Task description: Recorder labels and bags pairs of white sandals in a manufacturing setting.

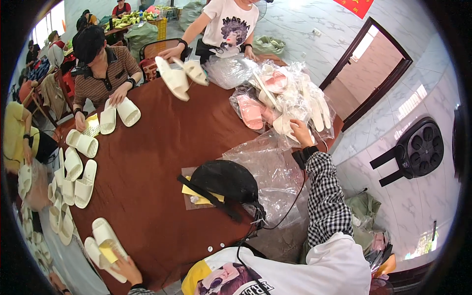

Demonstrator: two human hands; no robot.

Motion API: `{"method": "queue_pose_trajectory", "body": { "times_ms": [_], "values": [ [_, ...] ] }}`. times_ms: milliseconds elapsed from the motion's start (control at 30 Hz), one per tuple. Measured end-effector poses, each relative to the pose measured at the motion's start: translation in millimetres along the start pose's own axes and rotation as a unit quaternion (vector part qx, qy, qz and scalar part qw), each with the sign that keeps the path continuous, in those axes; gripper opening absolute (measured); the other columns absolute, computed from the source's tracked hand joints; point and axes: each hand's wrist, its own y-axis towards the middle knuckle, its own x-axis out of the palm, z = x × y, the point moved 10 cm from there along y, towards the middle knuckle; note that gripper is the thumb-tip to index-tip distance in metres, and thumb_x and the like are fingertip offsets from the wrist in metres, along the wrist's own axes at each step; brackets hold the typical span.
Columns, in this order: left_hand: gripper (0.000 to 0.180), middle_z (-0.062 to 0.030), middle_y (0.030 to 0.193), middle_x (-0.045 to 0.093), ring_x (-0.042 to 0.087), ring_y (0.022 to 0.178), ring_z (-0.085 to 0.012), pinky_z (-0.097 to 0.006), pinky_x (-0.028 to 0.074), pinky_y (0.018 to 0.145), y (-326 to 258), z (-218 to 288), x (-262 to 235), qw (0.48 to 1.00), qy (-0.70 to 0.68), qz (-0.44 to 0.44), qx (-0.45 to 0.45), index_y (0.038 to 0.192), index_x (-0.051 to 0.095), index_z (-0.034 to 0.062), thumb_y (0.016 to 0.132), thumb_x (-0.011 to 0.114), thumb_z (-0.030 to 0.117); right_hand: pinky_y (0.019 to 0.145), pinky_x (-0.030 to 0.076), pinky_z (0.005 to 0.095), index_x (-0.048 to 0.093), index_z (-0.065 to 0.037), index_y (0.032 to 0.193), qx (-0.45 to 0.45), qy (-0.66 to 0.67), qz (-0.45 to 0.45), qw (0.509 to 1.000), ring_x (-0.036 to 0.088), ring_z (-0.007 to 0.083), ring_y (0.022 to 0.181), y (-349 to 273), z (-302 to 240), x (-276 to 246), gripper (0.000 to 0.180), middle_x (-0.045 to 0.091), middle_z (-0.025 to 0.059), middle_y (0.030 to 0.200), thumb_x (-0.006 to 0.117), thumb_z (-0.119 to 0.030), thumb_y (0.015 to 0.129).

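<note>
Right hand [298,131] pinches a cream slipper [285,125] in the bagged pile at the table's [162,162] far-right edge; left hand [129,269] grips a slipper [105,243] at the near-left edge

The right arm, in a checkered sleeve, is stretched well forward, and its right hand [298,131] is curled with the fingers bent downward. The left hand [129,269] is held low and near the body, fingers closed in a grip, wrist barely seen.

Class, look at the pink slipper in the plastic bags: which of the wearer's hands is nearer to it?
Right. The right hand reaches into the bags just beside the pink slipper; the left hand is far across the table, on a white slipper.
</note>
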Motion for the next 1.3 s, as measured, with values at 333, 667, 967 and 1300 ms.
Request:
{"method": "queue_pose_trajectory", "body": {
  "times_ms": [333,667,967,1300],
  "values": [
    [0.081,-0.0113,0.144,0.041,0.038,0.136,-0.0291,-0.059,0.034,0.105,43.8,-186.7,-8.2,0.937,0.199,0.009,-0.288,0.157,0.006,0.021,0.094,0.055,0.018,0.11,0.036,0.0447,0.07,-0.011,0.116,-0.075,-0.411,-0.011,0.908,0.042,0.0451,0.131,102.4,103.4,27.1,0.037,0.036,0.0316,0.145,0.053,-0.018,0.084],
    [0.078,-0.0334,0.125,0.055,0.054,0.114,-0.0444,-0.049,0.038,0.104,-11.6,-26.8,-63.4,0.988,-0.077,0.043,-0.128,0.148,0.026,-0.0063,0.091,0.063,0.034,0.103,0.039,0.0411,0.06,0.005,0.12,-0.126,-0.108,0.13,0.978,0.052,0.0391,0.119,165.8,72.2,-104.4,0.04,0.059,0.026,0.123,0.042,-0.024,0.098],
    [0.075,-0.0283,0.153,0.025,0.03,0.139,-0.0416,-0.045,0.025,0.113,-27.8,-45.1,-3.4,0.952,-0.26,0.11,-0.117,0.154,0.016,0.0037,0.09,0.055,0.004,0.094,0.044,0.0269,0.053,0.003,0.134,-0.311,0.0,0.166,0.936,0.055,0.0134,0.11,64.4,-165.3,-134.8,0.04,0.059,0.0068,0.127,0.053,-0.018,0.1],
    [0.07,-0.0263,0.155,0.022,0.027,0.141,-0.0418,-0.045,0.023,0.115,-32.2,-2.8,-41.7,0.944,-0.295,0.085,-0.122,0.154,0.019,0.0084,0.093,0.052,0.008,0.095,0.041,0.0272,0.056,0.002,0.126,-0.299,0.132,-0.012,0.945,0.052,0.0128,0.108,-102.6,-252.4,-30.8,0.034,0.059,0.0041,0.117,0.055,-0.012,0.095]
  ]
}}
